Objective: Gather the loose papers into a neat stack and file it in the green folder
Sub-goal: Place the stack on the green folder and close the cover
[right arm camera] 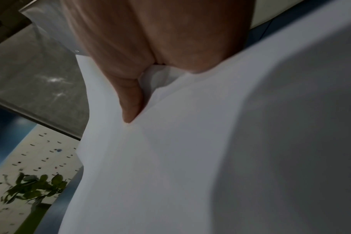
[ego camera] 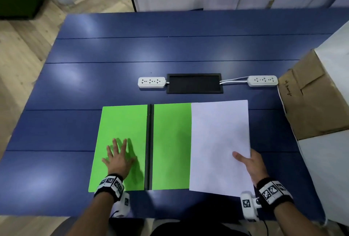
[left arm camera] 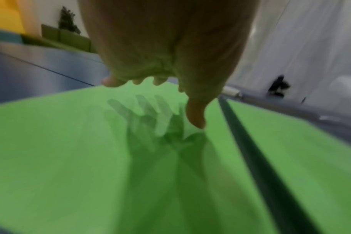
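Filing in hand: our right hand (ego camera: 252,165) pinches the white paper stack (ego camera: 219,147) half over the open green card folder (ego camera: 170,147), left hand (ego camera: 118,157) spread flat above its other leaf; next we judge sliding the stack leftward toward the spine.

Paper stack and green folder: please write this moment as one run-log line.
green folder: open flat | left hand: spread over left cover | right hand: grips paper stack, partly over right cover

Your left hand (left arm camera: 166,47), fingers spread, hovers above the open green folder (left arm camera: 60,158); its dark spine (left arm camera: 256,158) runs from one o'clock toward five o'clock.
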`<act>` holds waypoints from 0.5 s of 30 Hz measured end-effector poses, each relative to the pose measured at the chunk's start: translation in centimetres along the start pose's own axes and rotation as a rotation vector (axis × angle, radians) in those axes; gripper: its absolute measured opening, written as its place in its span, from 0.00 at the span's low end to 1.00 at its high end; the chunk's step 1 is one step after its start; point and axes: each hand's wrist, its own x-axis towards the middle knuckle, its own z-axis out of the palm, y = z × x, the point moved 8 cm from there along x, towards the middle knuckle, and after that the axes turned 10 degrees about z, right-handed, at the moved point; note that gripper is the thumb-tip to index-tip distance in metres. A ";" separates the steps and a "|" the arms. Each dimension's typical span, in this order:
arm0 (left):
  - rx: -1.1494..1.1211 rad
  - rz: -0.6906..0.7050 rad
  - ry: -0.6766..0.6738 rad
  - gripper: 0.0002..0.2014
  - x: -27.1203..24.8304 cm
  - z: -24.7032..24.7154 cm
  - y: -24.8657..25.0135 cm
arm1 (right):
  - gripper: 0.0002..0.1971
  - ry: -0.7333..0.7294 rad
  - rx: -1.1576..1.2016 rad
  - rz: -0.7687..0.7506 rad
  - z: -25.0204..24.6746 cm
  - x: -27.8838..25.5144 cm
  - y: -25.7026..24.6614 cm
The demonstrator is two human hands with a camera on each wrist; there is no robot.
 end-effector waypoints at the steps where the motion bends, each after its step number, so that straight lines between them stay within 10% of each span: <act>1: 0.049 -0.020 -0.077 0.48 -0.2 0.7 -0.8 | 0.16 0.005 -0.005 0.005 -0.3 0.1 0.2; 15: 0.046 0.073 -0.158 0.49 -2.9 5.9 8.3 | 0.15 -0.090 -0.053 0.131 5.7 3.7 3.6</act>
